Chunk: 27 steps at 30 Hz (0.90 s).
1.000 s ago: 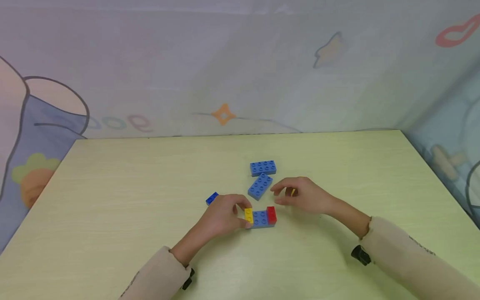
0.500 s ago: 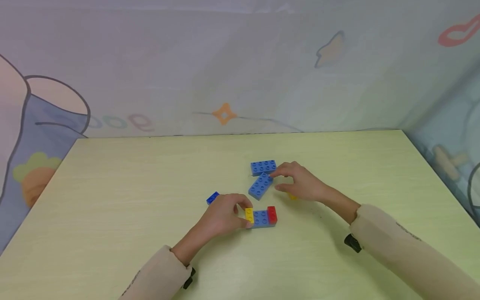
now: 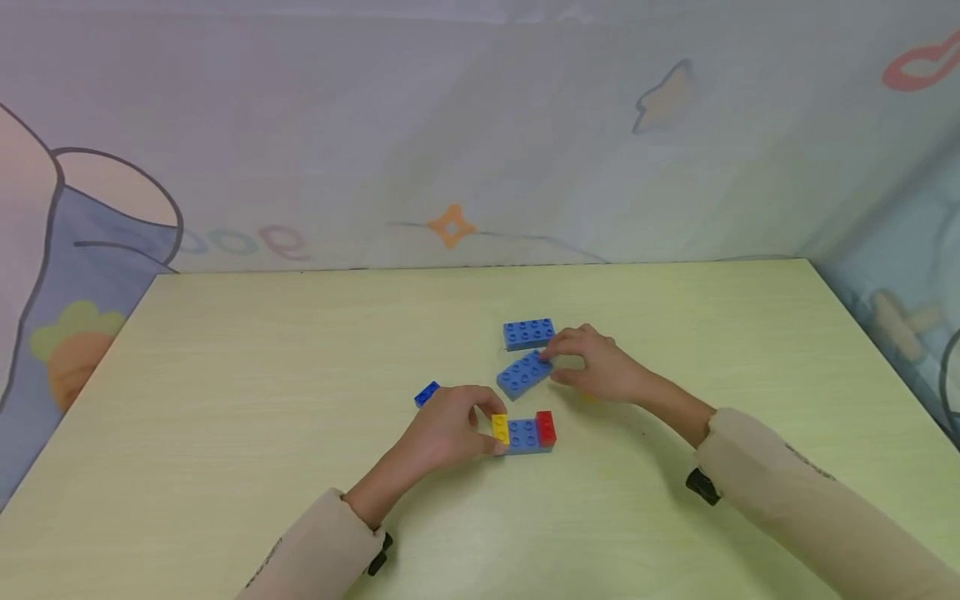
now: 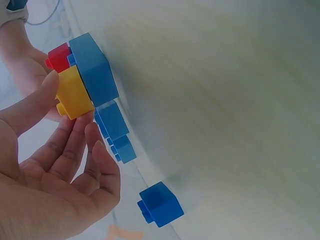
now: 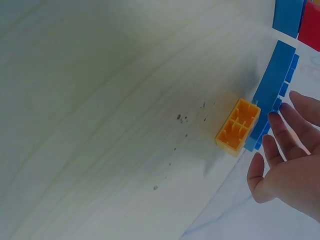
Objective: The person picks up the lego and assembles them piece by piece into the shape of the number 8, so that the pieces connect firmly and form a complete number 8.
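Pinching one yellow brick (image 3: pixel 500 428) on a blue base (image 3: pixel 522 436) that also bears one red brick (image 3: pixel 546 428), your left hand (image 3: pixel 450 427) partly hides one small dark-blue brick (image 3: pixel 427 393). Your right hand (image 3: pixel 597 367), thumb and fingers apart, touches the nearer of two loose eight-stud blue bricks (image 3: pixel 521 374) on the table (image 3: pixel 262 400), beside one hollow-bottomed orange brick (image 5: pixel 237 126).

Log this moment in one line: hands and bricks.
left hand: pinches yellow brick | right hand: at slanted blue brick, grip unclear | blue base: yellow brick and red brick on opposite ends
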### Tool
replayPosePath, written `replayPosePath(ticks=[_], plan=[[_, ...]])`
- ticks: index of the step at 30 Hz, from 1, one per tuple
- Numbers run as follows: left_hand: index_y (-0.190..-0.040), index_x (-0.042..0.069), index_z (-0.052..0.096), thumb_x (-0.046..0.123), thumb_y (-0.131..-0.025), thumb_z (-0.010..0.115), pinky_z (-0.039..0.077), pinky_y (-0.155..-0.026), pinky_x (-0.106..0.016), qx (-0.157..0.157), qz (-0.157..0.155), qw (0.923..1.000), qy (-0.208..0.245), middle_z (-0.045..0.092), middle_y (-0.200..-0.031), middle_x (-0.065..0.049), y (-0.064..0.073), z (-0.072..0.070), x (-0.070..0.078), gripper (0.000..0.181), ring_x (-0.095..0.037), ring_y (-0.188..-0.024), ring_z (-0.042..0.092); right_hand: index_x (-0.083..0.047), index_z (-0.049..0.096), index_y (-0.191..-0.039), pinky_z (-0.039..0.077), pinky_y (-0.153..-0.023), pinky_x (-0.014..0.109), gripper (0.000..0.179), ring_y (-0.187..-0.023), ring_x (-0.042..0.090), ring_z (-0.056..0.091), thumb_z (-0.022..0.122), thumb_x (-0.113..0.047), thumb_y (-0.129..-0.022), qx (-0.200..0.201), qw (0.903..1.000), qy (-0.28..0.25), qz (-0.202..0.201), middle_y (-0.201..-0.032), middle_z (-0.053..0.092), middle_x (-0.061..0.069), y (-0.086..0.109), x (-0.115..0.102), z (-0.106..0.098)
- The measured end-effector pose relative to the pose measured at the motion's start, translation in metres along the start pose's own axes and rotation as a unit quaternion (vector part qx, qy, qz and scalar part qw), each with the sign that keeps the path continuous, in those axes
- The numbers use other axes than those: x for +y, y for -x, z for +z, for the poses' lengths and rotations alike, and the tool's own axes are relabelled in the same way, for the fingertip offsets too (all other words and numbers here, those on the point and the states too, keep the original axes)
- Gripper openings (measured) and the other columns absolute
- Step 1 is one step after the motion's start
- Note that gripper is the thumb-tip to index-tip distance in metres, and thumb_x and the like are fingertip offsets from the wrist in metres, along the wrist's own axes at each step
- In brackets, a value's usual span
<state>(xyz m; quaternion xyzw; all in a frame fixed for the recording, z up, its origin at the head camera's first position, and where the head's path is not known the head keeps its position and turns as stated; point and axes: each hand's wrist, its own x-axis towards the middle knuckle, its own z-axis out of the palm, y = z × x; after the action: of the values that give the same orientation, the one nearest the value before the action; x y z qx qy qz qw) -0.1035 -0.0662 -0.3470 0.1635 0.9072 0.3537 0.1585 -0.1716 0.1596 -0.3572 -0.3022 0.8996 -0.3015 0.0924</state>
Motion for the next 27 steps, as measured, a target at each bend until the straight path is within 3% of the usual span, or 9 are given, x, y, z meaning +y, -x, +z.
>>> replayPosePath(ticks=[4, 8, 13, 20, 27], plan=[[-0.095, 0.009, 0.066, 0.015, -0.072, 0.078, 0.042, -0.062, -0.027, 0.002, 0.002, 1.0, 0.003, 0.062, -0.089, 0.0, 0.001, 0.0, 0.0, 0.026, -0.016, -0.075, 0.049, -0.004, 0.069, -0.094, 0.036, -0.086, 0.05, 0.013, -0.103, 0.031, 0.046, 0.063, -0.003, -0.083, -0.005, 0.9997, -0.022, 0.008, -0.103, 0.058, 0.01, 0.002, 0.0, -0.001], [-0.095, 0.009, 0.066, 0.015, -0.072, 0.077, 0.042, -0.062, -0.027, 0.002, 0.004, 1.0, 0.003, 0.062, -0.088, 0.0, 0.001, -0.001, -0.001, 0.026, -0.016, -0.075, 0.049, -0.003, 0.066, -0.102, 0.038, -0.087, 0.048, 0.02, -0.103, 0.031, 0.047, 0.066, -0.008, -0.083, -0.009, 0.999, -0.033, 0.028, -0.107, 0.058, 0.01, 0.002, 0.0, -0.001], [-0.095, 0.009, 0.066, 0.015, -0.072, 0.077, 0.042, -0.063, -0.027, 0.0, 0.007, 1.0, 0.002, 0.062, -0.089, 0.0, 0.0, 0.0, -0.001, 0.026, -0.016, -0.075, 0.049, -0.003, 0.062, -0.114, 0.034, -0.084, 0.047, 0.035, -0.104, 0.029, 0.045, 0.069, -0.013, -0.081, -0.009, 0.9991, -0.003, 0.042, -0.114, 0.059, 0.012, 0.0, 0.0, 0.003], [-0.095, 0.009, 0.066, 0.015, -0.073, 0.077, 0.042, -0.063, -0.027, 0.0, 0.006, 1.0, 0.003, 0.062, -0.089, 0.0, 0.0, 0.001, 0.0, 0.025, -0.016, -0.075, 0.049, -0.005, 0.065, -0.111, 0.027, -0.073, 0.039, 0.037, -0.1, 0.025, 0.044, 0.073, -0.017, -0.077, -0.01, 0.9976, 0.044, 0.053, -0.108, 0.06, 0.009, -0.001, 0.001, 0.009], [-0.095, 0.01, 0.066, 0.015, -0.073, 0.077, 0.041, -0.063, -0.028, -0.002, -0.006, 1.0, 0.002, 0.061, -0.089, 0.0, -0.001, 0.001, 0.002, 0.025, -0.017, -0.075, 0.049, -0.005, 0.067, -0.107, 0.028, -0.08, 0.046, 0.034, -0.101, 0.026, 0.044, 0.074, -0.016, -0.076, 0.012, 0.9981, 0.026, 0.055, -0.104, 0.062, 0.007, 0.005, -0.004, 0.005]])
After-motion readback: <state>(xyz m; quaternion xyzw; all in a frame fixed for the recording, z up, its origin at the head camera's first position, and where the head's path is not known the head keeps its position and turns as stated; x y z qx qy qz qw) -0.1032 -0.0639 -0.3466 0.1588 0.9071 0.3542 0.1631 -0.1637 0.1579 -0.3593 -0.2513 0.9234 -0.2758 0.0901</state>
